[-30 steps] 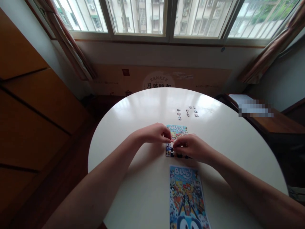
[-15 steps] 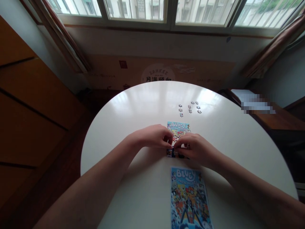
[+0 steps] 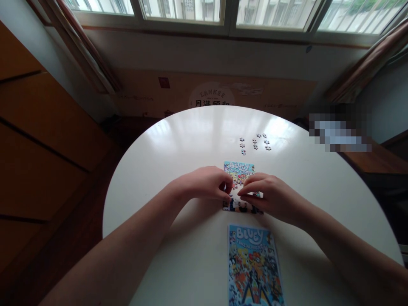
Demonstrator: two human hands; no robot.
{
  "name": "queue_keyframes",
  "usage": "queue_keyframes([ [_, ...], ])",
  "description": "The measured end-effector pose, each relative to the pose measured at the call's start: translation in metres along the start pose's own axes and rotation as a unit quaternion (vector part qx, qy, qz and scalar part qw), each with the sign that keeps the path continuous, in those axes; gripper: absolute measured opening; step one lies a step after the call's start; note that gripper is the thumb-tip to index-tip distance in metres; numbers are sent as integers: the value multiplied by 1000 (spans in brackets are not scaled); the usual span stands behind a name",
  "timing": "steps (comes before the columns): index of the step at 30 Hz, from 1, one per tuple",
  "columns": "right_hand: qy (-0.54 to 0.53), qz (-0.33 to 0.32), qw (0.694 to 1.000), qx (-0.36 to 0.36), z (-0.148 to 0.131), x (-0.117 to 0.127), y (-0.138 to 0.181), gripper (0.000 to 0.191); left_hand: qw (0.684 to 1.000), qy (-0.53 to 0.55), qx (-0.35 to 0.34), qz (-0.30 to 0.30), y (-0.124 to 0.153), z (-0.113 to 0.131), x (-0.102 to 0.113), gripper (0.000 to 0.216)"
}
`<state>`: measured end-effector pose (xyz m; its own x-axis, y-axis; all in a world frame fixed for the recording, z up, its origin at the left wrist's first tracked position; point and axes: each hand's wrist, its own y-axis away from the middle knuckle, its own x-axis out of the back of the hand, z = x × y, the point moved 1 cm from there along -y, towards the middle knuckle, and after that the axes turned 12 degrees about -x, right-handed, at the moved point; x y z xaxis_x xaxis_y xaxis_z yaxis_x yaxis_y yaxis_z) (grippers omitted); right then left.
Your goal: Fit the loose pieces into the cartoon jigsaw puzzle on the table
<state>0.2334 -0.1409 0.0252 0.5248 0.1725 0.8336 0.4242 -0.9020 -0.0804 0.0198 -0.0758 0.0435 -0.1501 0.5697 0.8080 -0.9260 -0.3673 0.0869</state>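
Note:
A partly assembled jigsaw puzzle (image 3: 239, 166) with colourful cartoon characters and a "Bluey" title lies on the table in front of me. A pale gap crosses its middle, between the joined upper part and a dark lower strip. My left hand (image 3: 214, 182) rests at the puzzle's left edge, fingers curled in and thumb close to the index finger; whatever is between them is hidden. Over the puzzle's right side is my right hand (image 3: 266, 192), its thumb and index finger stretched toward the gap with no piece visible at their tips. It covers part of the puzzle.
Several loose puzzle pieces (image 3: 255, 143) lie in short rows beyond the puzzle. A printed "Bluey" picture sheet (image 3: 253, 259) lies nearer to me. The white table (image 3: 172, 140) has a rounded far edge. A wooden surface (image 3: 379, 163) stands at the right.
My right hand has drawn back a little to the right, away from my left fingertips, uncovering more of the puzzle's gap and lower strip. My left hand has barely moved.

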Motion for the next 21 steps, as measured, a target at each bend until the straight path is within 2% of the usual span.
queue_keyframes([
  [6,54,-55,996,53,-4,3,2,14,1000,5,21,-4,-1,2,1,12],
  [17,156,-59,984,58,-25,5,4,21,997,-34,64,-4,-5,8,-3,14],
  [21,175,-59,981,60,-26,6,7,21,998,-31,58,8,-4,10,-3,14],
])
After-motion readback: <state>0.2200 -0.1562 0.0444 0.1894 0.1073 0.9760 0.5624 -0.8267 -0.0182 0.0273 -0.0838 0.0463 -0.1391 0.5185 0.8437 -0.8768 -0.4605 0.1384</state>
